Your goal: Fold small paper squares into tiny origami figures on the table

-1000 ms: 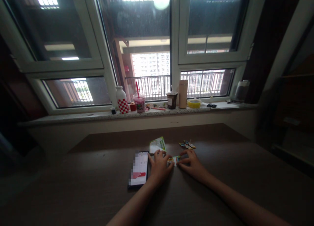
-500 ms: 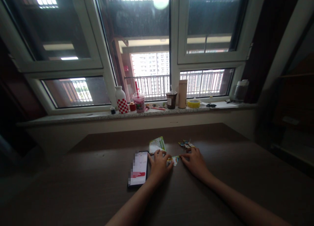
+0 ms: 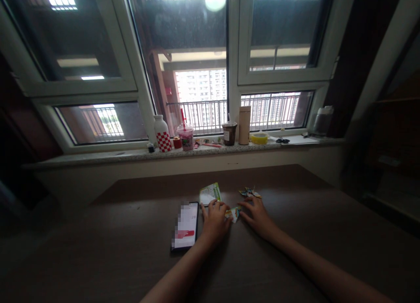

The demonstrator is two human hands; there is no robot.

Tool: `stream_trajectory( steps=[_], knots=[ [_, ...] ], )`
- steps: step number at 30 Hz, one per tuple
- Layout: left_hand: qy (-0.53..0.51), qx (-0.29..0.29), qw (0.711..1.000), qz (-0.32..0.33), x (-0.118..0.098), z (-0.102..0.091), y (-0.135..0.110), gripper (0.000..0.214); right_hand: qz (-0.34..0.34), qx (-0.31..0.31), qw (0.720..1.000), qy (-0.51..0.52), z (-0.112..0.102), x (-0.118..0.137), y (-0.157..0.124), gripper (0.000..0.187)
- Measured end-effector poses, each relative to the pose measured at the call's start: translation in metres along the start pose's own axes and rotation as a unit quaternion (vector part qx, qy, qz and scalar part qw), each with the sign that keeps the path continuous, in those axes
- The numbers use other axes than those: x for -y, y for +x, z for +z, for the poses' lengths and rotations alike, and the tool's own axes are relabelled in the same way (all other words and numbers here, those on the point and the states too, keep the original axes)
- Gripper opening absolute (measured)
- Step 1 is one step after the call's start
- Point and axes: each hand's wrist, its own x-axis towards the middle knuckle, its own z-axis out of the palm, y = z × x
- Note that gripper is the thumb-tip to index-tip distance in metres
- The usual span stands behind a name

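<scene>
A small piece of colourful printed paper (image 3: 234,214) lies on the brown table between my hands. My left hand (image 3: 215,217) has its fingers and thumb on the paper's left part, holding it and covering some of it. Close by the paper's right edge is my right hand (image 3: 257,215), its thumb and index finger apart; whether a fingertip touches the paper I cannot tell. Beyond the right hand lies a little heap of folded colourful paper pieces (image 3: 249,192). A green and white printed packet or sheet (image 3: 210,194) lies just past my left fingers.
A phone (image 3: 186,227) with a lit screen lies left of my left hand. On the windowsill (image 3: 138,155) stand a checkered bottle (image 3: 163,134), a pink drink cup (image 3: 186,138), a dark cup (image 3: 229,134), a beige flask (image 3: 244,125), yellow tape (image 3: 259,139) and black scissors (image 3: 282,141).
My right thumb and index finger have spread apart at the paper's right edge. My left hand has shifted slightly to the right on the paper.
</scene>
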Motion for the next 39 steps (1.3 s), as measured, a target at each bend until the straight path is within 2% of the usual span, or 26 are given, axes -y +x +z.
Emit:
stream_trajectory(
  steps=[5, 10, 16, 18, 20, 24, 27, 33, 39],
  knots=[
    [0.001, -0.005, 1.000, 0.022, -0.001, -0.002, 0.000, 0.023, -0.030, 0.019, 0.999, 0.037, 0.001, 0.000, 0.000, 0.023],
    [0.000, -0.012, 0.999, 0.031, -0.004, -0.003, -0.001, 0.024, -0.022, 0.022, 0.996, 0.086, -0.002, -0.003, 0.002, 0.009],
    [-0.010, -0.104, 0.995, 0.000, -0.001, 0.001, -0.001, 0.052, 0.008, 0.004, 0.993, 0.121, -0.006, 0.000, 0.004, 0.016],
    [-0.017, -0.124, 0.992, -0.007, -0.001, 0.001, -0.001, 0.051, 0.012, 0.000, 0.992, 0.125, -0.008, 0.003, 0.004, 0.017],
    [-0.025, -0.114, 0.993, -0.004, 0.000, 0.001, -0.001, 0.037, 0.014, 0.000, 0.992, 0.122, -0.010, 0.006, 0.004, 0.017],
    [-0.054, -0.049, 0.997, 0.007, 0.001, -0.001, 0.000, 0.014, 0.002, 0.013, 0.994, 0.113, -0.012, 0.011, 0.003, 0.013],
    [-0.091, -0.021, 0.996, 0.003, 0.003, -0.002, 0.001, 0.015, -0.009, 0.033, 0.993, 0.117, -0.012, 0.013, 0.002, 0.011],
    [-0.137, 0.000, 0.990, 0.007, 0.005, -0.004, 0.004, 0.018, -0.004, 0.086, 0.983, 0.160, -0.012, 0.014, 0.001, 0.017],
    [-0.158, 0.021, 0.987, -0.003, 0.004, -0.008, 0.003, 0.021, -0.005, 0.090, 0.978, 0.188, -0.013, 0.014, 0.001, 0.019]
  ],
)
